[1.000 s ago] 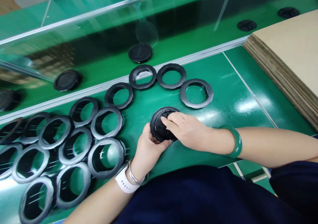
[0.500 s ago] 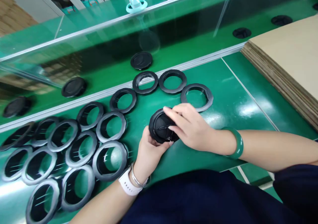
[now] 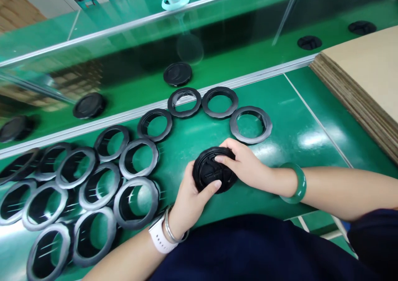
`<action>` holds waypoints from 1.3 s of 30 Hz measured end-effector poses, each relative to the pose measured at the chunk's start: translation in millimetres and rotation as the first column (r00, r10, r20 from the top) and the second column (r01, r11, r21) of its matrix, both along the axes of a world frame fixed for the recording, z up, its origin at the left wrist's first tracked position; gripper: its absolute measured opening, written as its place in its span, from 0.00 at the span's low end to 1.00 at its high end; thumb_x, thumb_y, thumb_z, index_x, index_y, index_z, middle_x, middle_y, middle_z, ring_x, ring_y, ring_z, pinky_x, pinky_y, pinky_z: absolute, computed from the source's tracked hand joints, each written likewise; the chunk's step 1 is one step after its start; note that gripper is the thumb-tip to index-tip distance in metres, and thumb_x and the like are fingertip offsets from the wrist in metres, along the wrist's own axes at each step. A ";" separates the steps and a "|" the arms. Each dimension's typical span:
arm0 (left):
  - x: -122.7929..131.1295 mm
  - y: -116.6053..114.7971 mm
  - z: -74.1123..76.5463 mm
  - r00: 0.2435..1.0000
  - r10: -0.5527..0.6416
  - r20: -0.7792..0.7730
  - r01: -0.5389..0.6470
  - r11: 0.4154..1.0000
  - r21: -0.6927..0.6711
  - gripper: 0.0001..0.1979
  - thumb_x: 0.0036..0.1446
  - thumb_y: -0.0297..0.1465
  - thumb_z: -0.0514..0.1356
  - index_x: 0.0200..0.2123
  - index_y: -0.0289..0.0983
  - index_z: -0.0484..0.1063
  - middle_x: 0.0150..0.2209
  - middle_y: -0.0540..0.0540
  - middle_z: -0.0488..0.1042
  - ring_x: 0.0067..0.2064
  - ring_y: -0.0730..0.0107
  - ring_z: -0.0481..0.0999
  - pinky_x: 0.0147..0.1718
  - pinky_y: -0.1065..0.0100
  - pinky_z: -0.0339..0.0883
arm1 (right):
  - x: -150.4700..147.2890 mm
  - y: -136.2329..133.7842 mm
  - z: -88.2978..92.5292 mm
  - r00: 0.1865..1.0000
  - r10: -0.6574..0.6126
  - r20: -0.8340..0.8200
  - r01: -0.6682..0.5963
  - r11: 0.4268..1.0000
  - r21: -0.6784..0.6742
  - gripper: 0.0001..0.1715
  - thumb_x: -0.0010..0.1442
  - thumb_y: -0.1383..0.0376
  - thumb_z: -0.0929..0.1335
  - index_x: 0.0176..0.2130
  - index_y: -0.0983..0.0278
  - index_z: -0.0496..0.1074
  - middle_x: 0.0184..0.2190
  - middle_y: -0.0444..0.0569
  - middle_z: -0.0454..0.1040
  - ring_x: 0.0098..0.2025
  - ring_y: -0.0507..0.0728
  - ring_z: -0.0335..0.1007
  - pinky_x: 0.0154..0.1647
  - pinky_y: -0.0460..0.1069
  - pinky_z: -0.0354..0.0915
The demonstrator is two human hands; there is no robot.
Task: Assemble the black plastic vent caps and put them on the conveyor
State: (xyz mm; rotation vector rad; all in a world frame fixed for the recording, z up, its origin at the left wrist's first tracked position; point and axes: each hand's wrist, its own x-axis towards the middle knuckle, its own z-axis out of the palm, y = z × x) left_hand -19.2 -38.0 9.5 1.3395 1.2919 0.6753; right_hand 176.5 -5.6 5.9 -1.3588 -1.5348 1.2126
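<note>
Between my two hands is a round black plastic cap (image 3: 209,171) with raised ribs on its inner face. My left hand (image 3: 194,194) grips its left and lower edge, thumb laid over the face. On the right side my right hand (image 3: 245,160) holds the rim, with the thumb pressing on the upper part of the face and the fingers hidden behind. A black ring (image 3: 251,125) lies on the green table just beyond my right hand. Another ring (image 3: 137,202) stands left of my left hand.
Several more black rings (image 3: 74,167) crowd the left of the table. A metal rail (image 3: 261,76) borders a lower green strip carrying black discs (image 3: 178,74). Stacked cardboard sheets (image 3: 363,73) occupy the right. A teal stand (image 3: 175,1) is at the back.
My right hand has shifted from reaching over the cap's face to gripping its right rim. The cap has turned a little and moved slightly right, and its face shows more fully.
</note>
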 end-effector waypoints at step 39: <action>-3.8 3.3 -2.4 0.969 0.053 0.241 -0.031 0.995 -0.095 0.22 0.65 0.50 0.53 0.53 0.40 0.65 0.49 0.42 0.76 0.49 0.56 0.77 0.47 0.59 0.70 | 13.5 20.0 14.2 0.919 0.160 -0.361 -0.284 0.903 -0.322 0.26 0.41 0.67 0.80 0.40 0.66 0.72 0.38 0.47 0.77 0.42 0.61 0.74 0.45 0.55 0.70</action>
